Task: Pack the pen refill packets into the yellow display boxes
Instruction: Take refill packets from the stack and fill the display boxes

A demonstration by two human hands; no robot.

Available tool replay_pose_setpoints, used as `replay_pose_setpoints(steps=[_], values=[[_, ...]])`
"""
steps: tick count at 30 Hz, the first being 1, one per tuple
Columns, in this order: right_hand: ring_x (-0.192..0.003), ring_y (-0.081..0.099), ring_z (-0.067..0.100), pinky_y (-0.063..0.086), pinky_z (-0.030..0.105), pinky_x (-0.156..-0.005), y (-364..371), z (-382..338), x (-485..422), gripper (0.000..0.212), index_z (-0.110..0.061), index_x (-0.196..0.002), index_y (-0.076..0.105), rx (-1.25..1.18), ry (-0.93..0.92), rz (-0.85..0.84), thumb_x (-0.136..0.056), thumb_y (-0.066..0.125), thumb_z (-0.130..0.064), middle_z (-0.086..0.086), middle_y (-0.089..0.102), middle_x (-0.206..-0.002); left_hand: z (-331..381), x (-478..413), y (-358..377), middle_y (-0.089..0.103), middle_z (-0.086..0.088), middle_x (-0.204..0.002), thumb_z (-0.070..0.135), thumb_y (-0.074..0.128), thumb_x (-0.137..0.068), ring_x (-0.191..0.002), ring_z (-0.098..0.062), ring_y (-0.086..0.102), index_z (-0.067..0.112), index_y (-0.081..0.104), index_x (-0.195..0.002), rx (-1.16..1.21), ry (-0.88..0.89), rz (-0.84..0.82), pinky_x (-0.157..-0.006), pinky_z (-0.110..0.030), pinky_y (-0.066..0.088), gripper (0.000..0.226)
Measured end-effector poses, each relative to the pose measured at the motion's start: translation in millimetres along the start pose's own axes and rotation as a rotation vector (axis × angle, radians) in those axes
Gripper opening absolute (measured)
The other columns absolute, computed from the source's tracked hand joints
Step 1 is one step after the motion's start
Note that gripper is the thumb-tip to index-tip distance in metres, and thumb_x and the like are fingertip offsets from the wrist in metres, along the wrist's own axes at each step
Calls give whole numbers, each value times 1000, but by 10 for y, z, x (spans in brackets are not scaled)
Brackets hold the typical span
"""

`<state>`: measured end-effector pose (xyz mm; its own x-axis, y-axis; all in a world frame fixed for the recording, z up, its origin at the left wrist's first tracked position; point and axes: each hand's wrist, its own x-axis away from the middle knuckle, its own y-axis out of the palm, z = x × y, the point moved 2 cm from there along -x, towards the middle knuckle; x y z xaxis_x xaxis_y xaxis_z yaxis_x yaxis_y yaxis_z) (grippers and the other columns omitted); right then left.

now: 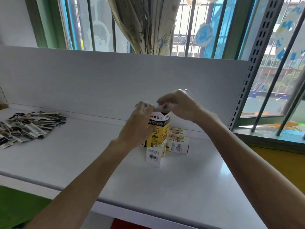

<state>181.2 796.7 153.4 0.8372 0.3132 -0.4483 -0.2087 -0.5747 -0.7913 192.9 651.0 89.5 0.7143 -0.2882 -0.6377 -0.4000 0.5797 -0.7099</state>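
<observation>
White shelf board [181,179] under a barred window, pale back panel behind.

Well to the left of the grip: loose pile of pen refill packets [28,126], fanned flat, untouched.

Left hand [140,123]: palm against the upper left side of the yellow display box [158,134], fingers curled round its top edge, clasping it. Forearm comes up from low left.

Box stands upright on its narrow end, mouth open, flap raised on the far-right side.

Right hand [176,104]: arched over the mouth from the right, wrist high, fingertips bent down into the opening. Something pale sits between them, blurred. Cannot tell whether it is a packet or the box's own flap, so this grasp is uncertain.

Just right of and behind the grip: two more boxes [179,141], lying stacked, near the upright one's base.

Risks, as I judge them:
- Tall box on a small foot; a downward push off-centre may tip it if the left hand slackens.
- Packet edge may catch the rim or flap and buckle.
- A toppling box would strike the stacked pair.
</observation>
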Motion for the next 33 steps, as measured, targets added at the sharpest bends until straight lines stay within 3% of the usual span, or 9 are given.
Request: replay_pose_setpoints(steps=[3,6,9,12,15,18,22,29,33], values=[[-89,62,6,45,5,-83,-124,202,57,30,-11,-110,66,-218,52,347,-87,50,1,-7,65,-99,-46,36,20,42,-14,-133,21,73,-75,-123,-29,37,13,53,-118,-124,19,74,-100,-39,34,48],[-106,58,18,50,31,-89,68,408,156,47,-12,-131,45,-540,250,79,-88,58,-25,3,58,-117,-45,80,-16,47,-16,-130,30,70,-76,-121,-31,40,14,61,-112,-104,9,166,-96,-37,29,40],[-106,57,19,52,35,-87,408,438,351,72,-14,-135,35,-656,291,-110,-77,64,-46,0,54,-118,-46,82,-75,55,-12,-122,32,64,-84,-117,-29,46,12,66,-106,-40,-47,206,-91,-32,28,30],[-101,62,15,53,34,-86,761,400,462,66,-19,-124,47,-520,265,-103,-67,80,-30,-5,64,-112,-56,102,-106,62,-11,-117,31,64,-85,-115,-30,51,13,66,-101,-2,-65,220,-91,-39,36,25],[-95,63,12,53,30,-82,788,355,441,58,-21,-117,51,-326,216,-60,-66,79,-26,-6,66,-108,-83,161,-141,60,-11,-119,31,68,-80,-112,-30,50,12,61,-108,-78,-47,249,-87,-34,31,34],[-92,63,16,54,34,-81,623,286,383,53,-21,-114,52,-130,155,-217,-67,76,-30,-3,66,-106,-155,243,-201,58,-10,-115,41,69,-75,-105,-28,51,12,56,-113,-154,-49,283,-82,-33,30,50],[-81,61,16,56,38,-72,643,231,371,51,-22,-109,45,194,225,-484,-68,72,-35,-1,62,-95,-307,444,-35,57,-6,-110,38,74,-73,-101,-24,55,14,58,-111,-107,-168,178,-85,-35,35,48],[-95,55,24,48,34,-73,1179,296,520,52,-13,-118,45,158,181,-600,-72,67,-18,5,56,-103,-772,917,165,50,-8,-122,32,71,-78,-113,-26,44,13,54,-115,-10,-422,-15,-91,-35,37,45],[-114,53,27,47,37,-90,1267,285,407,62,-14,-131,44,174,207,-544,-75,68,-26,9,55,-123,-1022,1057,50,48,-9,-126,33,66,-83,-116,-25,41,14,52,-118,1,-475,-73,-92,-32,34,42]])
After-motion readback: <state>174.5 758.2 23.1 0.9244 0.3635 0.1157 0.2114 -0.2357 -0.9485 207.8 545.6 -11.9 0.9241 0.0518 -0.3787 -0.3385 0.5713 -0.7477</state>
